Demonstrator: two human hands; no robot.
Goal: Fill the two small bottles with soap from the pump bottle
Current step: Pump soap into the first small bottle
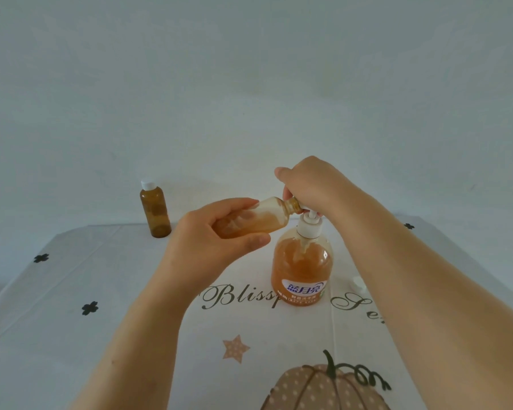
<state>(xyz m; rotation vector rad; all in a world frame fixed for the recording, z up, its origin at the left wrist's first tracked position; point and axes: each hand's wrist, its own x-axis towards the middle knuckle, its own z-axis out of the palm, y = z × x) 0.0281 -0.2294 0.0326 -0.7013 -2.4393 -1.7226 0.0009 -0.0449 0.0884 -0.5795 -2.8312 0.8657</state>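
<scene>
My left hand [216, 232] grips a small amber bottle [261, 216], uncapped and tilted almost on its side, its neck at the pump spout. Streaks of soap coat its inside. My right hand [311, 184] covers the white pump head of the orange pump bottle [301, 267], fingers curled over the top; the pump collar and stem show below it. The pump bottle stands upright on the table, mostly full. A second small amber bottle [155, 211] with a white cap stands upright at the far left edge of the table.
The table [107, 321] wears a white cloth printed with script lettering, black flowers, a star and a pumpkin. A small white cap [358, 284] lies right of the pump bottle, partly hidden by my right forearm. A pale wall rises behind.
</scene>
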